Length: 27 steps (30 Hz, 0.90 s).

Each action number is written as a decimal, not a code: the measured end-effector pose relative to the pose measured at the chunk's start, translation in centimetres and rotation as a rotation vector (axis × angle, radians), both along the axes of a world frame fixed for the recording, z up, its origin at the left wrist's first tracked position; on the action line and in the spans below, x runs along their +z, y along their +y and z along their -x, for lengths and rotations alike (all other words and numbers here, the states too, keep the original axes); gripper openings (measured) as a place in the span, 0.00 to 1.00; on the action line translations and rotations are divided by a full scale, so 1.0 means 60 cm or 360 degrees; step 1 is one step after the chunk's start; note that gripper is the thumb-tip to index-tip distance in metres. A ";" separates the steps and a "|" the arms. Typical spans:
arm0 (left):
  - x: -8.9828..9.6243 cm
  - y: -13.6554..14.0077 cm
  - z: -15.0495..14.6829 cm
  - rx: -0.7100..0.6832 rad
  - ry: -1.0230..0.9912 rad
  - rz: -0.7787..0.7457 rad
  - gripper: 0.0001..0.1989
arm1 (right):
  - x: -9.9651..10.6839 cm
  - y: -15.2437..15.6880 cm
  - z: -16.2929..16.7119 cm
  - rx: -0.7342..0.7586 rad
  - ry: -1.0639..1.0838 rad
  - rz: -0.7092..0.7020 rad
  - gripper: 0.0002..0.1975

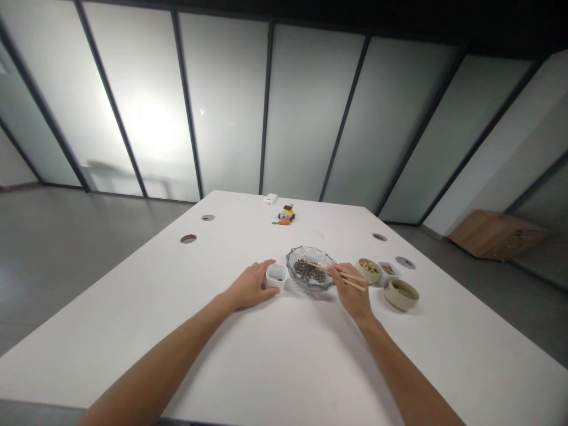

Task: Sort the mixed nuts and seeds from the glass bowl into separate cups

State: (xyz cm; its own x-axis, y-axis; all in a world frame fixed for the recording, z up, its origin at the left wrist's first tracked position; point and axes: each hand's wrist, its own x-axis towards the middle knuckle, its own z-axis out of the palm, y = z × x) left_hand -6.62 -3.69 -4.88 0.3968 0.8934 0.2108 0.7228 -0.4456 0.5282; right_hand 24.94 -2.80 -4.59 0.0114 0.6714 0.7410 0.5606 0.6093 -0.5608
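Note:
My left hand (252,286) is curled round the side of a small square white cup (277,285) that stands on the table, with a little dark bit at its bottom. Just right of the cup is a scalloped clear glass bowl (316,288) holding many small dark striped pieces (310,272) that look like seeds. My right hand (350,290) is closed on a pair of wooden chopsticks (358,278), whose tips reach into the bowl among the dark pieces. Whether the tips pinch a piece is too small to tell.
On the right stand a beige bowl of light nuts (368,278), a small white cup with brownish pieces (389,277) and another beige bowl (402,303). Farther back on the white table (177,331) are a yellow toy vehicle (287,212), a toy carrot (284,223) and a white box (270,199).

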 end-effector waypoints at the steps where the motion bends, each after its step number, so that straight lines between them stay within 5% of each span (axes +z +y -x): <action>1: 0.000 0.000 0.000 -0.0002 0.0000 -0.0003 0.38 | 0.000 0.000 0.000 -0.0007 -0.0003 0.0000 0.23; 20: 0.002 0.000 -0.002 -0.0004 0.0000 0.0020 0.39 | 0.024 -0.020 0.009 -0.0118 0.0069 -0.0065 0.22; 27: 0.005 -0.002 -0.006 0.0015 0.0017 0.0028 0.39 | 0.042 -0.051 0.042 0.0221 0.0146 0.0053 0.18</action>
